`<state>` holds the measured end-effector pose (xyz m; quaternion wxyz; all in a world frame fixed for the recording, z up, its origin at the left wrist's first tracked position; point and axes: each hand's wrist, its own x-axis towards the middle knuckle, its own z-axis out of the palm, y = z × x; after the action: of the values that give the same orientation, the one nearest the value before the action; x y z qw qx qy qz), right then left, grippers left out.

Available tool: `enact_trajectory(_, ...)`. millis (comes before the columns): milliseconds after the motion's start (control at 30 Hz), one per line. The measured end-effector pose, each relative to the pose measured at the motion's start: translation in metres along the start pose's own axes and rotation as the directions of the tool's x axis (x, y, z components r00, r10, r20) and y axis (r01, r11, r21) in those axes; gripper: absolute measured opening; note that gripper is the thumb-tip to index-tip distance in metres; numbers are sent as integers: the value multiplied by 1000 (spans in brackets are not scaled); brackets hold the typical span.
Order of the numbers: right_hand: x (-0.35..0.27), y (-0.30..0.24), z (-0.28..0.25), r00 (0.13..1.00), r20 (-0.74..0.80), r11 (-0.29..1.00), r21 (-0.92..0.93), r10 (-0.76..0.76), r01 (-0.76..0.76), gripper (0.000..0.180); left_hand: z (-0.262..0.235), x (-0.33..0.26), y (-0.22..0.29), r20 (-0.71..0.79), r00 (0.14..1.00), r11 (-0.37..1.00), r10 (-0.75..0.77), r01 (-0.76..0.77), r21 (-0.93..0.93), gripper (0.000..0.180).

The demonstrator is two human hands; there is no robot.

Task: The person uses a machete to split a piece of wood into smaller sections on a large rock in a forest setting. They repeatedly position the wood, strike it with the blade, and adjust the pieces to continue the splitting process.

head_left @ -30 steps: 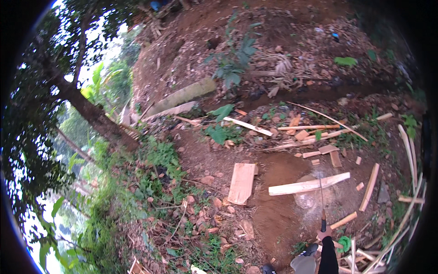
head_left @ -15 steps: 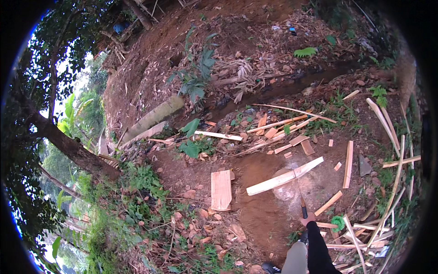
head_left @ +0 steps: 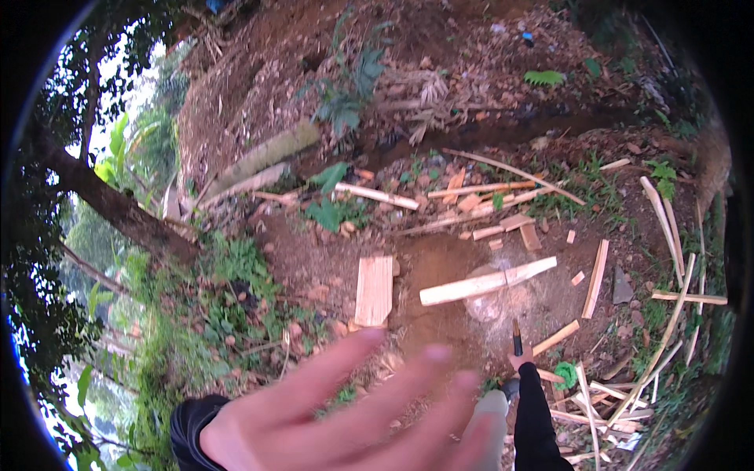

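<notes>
Close in front, my left hand [head_left: 338, 412] is raised, slightly blurred, its fingers spread with nothing in them. Lower right, my right hand [head_left: 520, 360] grips the dark handle of a machete [head_left: 517, 344]; its thin blade is hard to make out now. Beyond it, a pale split length of wood [head_left: 487, 281] lies across a low light-coloured block [head_left: 491, 306] on the bare soil. The machete's handle is apart from the wood. To the left stands a broad, pale sawn board [head_left: 375, 292], partly bordered by my fingertips.
Several split sticks [head_left: 605, 416] are piled at the lower right near a green bundle [head_left: 565, 375]. More strips [head_left: 479, 188] lie beyond the work spot. A grey stone [head_left: 622, 286] sits at the right. A ditch [head_left: 503, 125] crosses behind, and a leaning tree trunk [head_left: 110, 200] is at left.
My left hand has come up into view from below. My right hand has drawn the machete back toward me, off the wood. The view has shifted slightly.
</notes>
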<state>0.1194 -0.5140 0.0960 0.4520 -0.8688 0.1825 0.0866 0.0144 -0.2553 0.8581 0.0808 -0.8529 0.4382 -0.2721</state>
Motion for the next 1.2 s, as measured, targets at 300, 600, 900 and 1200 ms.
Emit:
enact_trajectory(300, -1, -5, 18, 998, 13, 998, -7, -69, 69, 29, 131, -85, -34, 130, 797, 181, -589, 287, -941, 7)
enact_trajectory(600, -19, 40, -6, 996, -58, 989, 128, -60, 67, 34, 641, -139, 74, 729, 614, -132, -303, 731, -670, 22)
enact_trajectory(900, -21, -9, -7, 996, -79, 981, 182, -53, 66, 24, 911, -38, 95, 213, 614, 480, -760, 752, -452, 28)
enact_trajectory(1200, -16, -10, -17, 997, 62, 987, 159, -44, 34, 9, 939, -27, 108, 63, 608, 521, -792, 725, -451, 28)
